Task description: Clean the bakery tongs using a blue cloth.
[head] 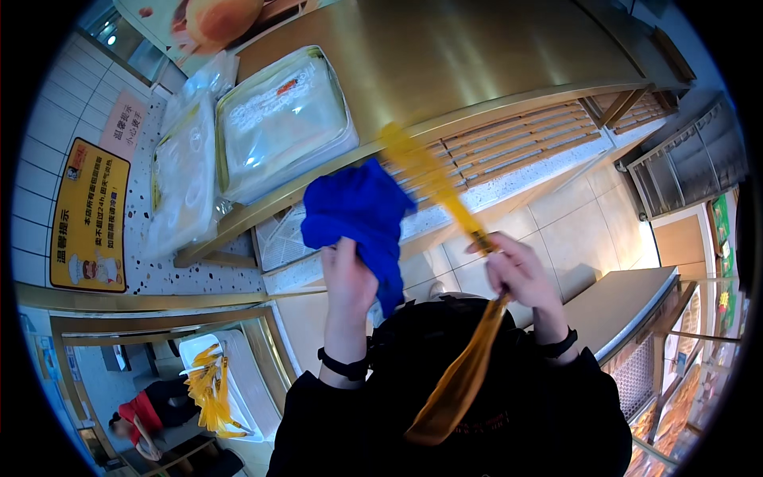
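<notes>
My left hand (348, 271) grips a crumpled blue cloth (357, 203), which hangs over and beside my fingers. In my right hand (520, 268) is a pair of yellow translucent plastic food tongs (459, 381), held near the middle. One arm of the tongs points up and away, its far end blurred; the other slants down across my black clothing. The cloth and the tongs appear apart, with a small gap between them. Dark bands circle both of my wrists.
A brass-coloured counter (453, 53) carries a plastic-wrapped stack of printed bags (286, 119). To the left, a white tray (243, 411) holds several yellow tongs (208, 393). A person in red (143, 417) is beyond it. A wheeled metal rack (685, 155) and bread display (667, 411) stand at right.
</notes>
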Motion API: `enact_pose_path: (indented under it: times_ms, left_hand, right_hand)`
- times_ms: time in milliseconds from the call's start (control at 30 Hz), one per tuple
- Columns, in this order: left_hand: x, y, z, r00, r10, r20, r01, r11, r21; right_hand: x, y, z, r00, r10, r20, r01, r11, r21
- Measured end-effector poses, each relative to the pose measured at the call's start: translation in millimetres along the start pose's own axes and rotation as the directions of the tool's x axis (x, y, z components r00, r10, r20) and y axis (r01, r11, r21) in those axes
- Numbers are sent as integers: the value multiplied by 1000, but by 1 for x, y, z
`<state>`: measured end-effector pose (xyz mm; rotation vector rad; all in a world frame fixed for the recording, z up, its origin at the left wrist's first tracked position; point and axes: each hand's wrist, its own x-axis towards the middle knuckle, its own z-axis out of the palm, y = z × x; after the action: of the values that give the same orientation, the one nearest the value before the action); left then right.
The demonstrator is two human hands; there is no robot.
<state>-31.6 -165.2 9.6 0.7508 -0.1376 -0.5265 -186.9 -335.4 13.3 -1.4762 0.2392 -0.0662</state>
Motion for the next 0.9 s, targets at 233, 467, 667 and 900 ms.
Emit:
enact_pose_path:
  times_ms: [233,467,667,900]
  left_hand:
    - [-3,-8,29,988,142,-62,-115,940,322]
    - [28,-2,30,906,389,-168,-355,913,199]
    - [11,-26,40,946,309,-100,-296,947,126]
    - [28,2,41,926,333,-177,-317,941,115]
  right_hand:
    - [17,-11,51,998,-27,57,41,961,-274]
    - [-5,-13,42,980,-162,117,200,788,-583]
    - [9,-10,48,954,-298,-33,220,770,-599]
    - [0,-11,48,983,-175,58,183,894,-410]
